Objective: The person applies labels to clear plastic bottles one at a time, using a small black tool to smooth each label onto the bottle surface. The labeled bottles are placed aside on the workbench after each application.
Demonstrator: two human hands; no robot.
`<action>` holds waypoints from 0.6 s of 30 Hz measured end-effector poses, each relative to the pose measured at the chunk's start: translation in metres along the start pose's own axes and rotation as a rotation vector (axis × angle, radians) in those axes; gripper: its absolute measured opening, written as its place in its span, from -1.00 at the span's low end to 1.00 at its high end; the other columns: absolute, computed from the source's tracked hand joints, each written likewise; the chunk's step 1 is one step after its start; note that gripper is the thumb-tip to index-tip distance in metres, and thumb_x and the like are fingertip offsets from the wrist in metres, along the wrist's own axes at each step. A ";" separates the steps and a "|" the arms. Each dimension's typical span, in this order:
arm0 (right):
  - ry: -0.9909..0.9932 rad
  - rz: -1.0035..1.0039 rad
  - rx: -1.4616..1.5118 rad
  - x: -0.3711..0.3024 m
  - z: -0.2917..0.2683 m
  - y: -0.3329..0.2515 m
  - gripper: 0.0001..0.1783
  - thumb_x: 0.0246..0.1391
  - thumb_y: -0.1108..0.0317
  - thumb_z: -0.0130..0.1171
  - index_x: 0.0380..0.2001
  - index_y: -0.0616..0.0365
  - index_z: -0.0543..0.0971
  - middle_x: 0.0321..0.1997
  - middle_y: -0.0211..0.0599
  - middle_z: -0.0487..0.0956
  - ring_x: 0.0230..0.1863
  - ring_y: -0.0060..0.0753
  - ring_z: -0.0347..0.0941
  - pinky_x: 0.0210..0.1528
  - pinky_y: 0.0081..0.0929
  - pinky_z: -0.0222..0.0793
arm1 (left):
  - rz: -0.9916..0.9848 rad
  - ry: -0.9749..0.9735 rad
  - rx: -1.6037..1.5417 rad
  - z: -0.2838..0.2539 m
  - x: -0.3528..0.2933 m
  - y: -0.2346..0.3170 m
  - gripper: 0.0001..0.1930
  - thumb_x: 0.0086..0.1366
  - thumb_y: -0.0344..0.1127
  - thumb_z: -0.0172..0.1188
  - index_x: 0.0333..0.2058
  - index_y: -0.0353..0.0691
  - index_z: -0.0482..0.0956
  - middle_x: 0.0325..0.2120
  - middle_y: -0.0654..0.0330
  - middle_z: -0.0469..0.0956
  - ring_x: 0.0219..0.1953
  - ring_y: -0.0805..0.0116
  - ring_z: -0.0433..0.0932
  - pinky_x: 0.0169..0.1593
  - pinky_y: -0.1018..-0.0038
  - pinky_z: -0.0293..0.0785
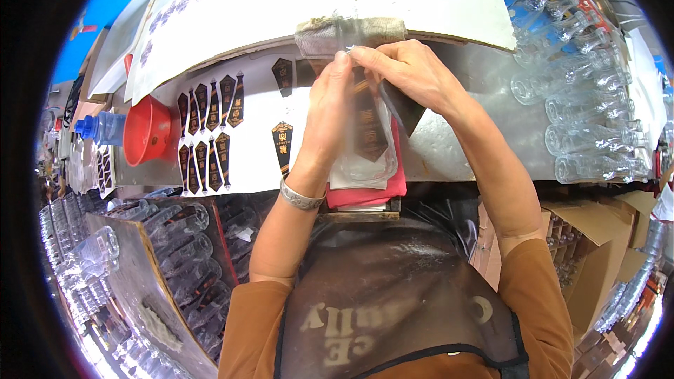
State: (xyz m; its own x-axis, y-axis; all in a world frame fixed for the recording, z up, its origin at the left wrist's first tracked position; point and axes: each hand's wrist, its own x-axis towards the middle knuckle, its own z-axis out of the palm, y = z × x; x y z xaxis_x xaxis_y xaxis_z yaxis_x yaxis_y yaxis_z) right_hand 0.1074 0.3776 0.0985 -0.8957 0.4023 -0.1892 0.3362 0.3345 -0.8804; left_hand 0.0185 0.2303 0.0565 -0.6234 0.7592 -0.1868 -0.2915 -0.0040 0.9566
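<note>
A clear glass bottle [379, 171] lies in front of me, its base toward me and its neck resting on a folded, damp-looking cloth [316, 35]. A dark label with orange markings [370, 126] shows on the bottle's body. My left hand [328, 102] lies along the bottle's left side, fingers closed against its neck end. From the right comes my right hand [414, 74], thumb and fingertips pinched close to the left fingertips. A tiny whitish bit shows there, too small to name. Below the right palm juts a dark flat piece [406, 111]. Pink cloth [358, 197] lies under the bottle.
More dark labels [227, 98] lie in rows on a white sheet at the left, beside a red bowl [149, 130] and a blue-capped bottle [105, 128]. Clear bottles [590, 133] line the right side. Bottles fill a crate [186, 238] lower left; a cardboard box [597, 238] stands lower right.
</note>
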 end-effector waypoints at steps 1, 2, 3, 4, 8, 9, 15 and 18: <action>0.003 -0.001 0.002 0.000 0.000 0.001 -0.29 0.14 -0.32 0.11 -0.48 0.21 0.72 -0.54 -0.23 0.61 -0.41 -0.38 0.52 -0.23 -0.44 0.43 | 0.000 0.016 -0.028 0.000 0.002 -0.002 -0.56 0.57 0.03 -0.16 0.01 -0.23 0.51 -0.18 0.22 0.56 -0.19 0.54 0.56 -0.13 0.53 0.54; 0.004 -0.003 0.006 0.000 0.001 0.002 -0.29 0.15 -0.32 0.11 -0.48 0.21 0.73 -0.54 -0.24 0.61 -0.40 -0.39 0.52 -0.21 -0.44 0.43 | 0.001 0.034 -0.055 0.000 0.003 -0.004 -0.55 0.56 0.03 -0.15 0.02 -0.24 0.50 -0.16 0.20 0.57 -0.18 0.53 0.56 -0.12 0.52 0.55; 0.001 -0.019 0.075 -0.001 0.002 0.004 -0.30 0.20 -0.29 0.08 -0.47 0.22 0.71 -0.51 -0.29 0.61 -0.39 -0.45 0.49 -0.22 -0.48 0.40 | -0.023 0.029 -0.090 -0.002 0.005 -0.003 -0.54 0.56 0.04 -0.15 0.02 -0.25 0.50 -0.15 0.19 0.57 -0.18 0.51 0.56 -0.12 0.51 0.55; -0.003 -0.035 0.145 -0.003 0.002 0.007 -0.32 0.25 -0.26 0.06 -0.46 0.23 0.68 -0.48 -0.33 0.61 -0.38 -0.52 0.47 -0.22 -0.52 0.38 | -0.045 0.025 -0.125 -0.002 0.006 -0.001 -0.53 0.56 0.04 -0.14 0.03 -0.25 0.50 -0.14 0.18 0.58 -0.18 0.50 0.57 -0.11 0.50 0.55; 0.144 0.028 0.389 -0.025 -0.009 0.010 -0.36 0.33 -0.19 0.03 -0.25 0.27 0.67 -0.40 -0.38 0.61 -0.36 -0.61 0.46 -0.21 -0.61 0.36 | -0.077 -0.055 -0.054 -0.007 0.008 0.008 -0.46 0.54 0.11 -0.13 0.00 -0.32 0.52 -0.23 0.16 0.62 -0.28 0.49 0.58 -0.17 0.54 0.54; 0.100 0.083 0.521 -0.031 -0.016 0.010 -0.47 0.31 -0.05 0.11 -0.06 0.28 0.62 -0.34 -0.40 0.62 -0.33 -0.61 0.50 -0.14 -0.62 0.42 | -0.036 -0.049 0.007 -0.002 0.005 0.009 -0.45 0.53 0.11 -0.13 -0.02 -0.33 0.54 -0.26 0.16 0.63 -0.31 0.49 0.58 -0.18 0.55 0.54; 0.290 -0.107 0.711 -0.041 -0.011 0.016 -0.59 0.17 0.31 0.26 0.00 0.37 0.54 -0.15 -0.30 0.62 -0.12 -0.61 0.52 -0.03 -0.60 0.47 | 0.007 -0.039 0.012 0.008 -0.003 0.013 -0.40 0.54 0.15 -0.17 -0.01 -0.36 0.54 -0.22 0.08 0.65 -0.23 0.37 0.65 -0.17 0.51 0.56; 0.333 -0.210 0.534 -0.028 -0.010 0.009 -0.63 0.15 0.34 0.25 -0.02 0.32 0.58 -0.14 -0.30 0.63 -0.13 -0.59 0.53 -0.03 -0.58 0.48 | -0.026 -0.075 -0.077 0.007 -0.003 0.011 -0.40 0.56 0.14 -0.23 0.05 -0.33 0.50 -0.16 0.05 0.64 -0.14 0.29 0.66 -0.12 0.44 0.58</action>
State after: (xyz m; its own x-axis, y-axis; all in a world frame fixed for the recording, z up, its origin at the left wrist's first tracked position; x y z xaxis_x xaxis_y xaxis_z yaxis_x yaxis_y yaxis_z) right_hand 0.1390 0.3780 0.1007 -0.7601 0.6449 0.0789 -0.1030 0.0002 -0.9947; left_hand 0.0224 0.2327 0.0696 -0.5595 0.8066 -0.1907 -0.3634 -0.0319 0.9311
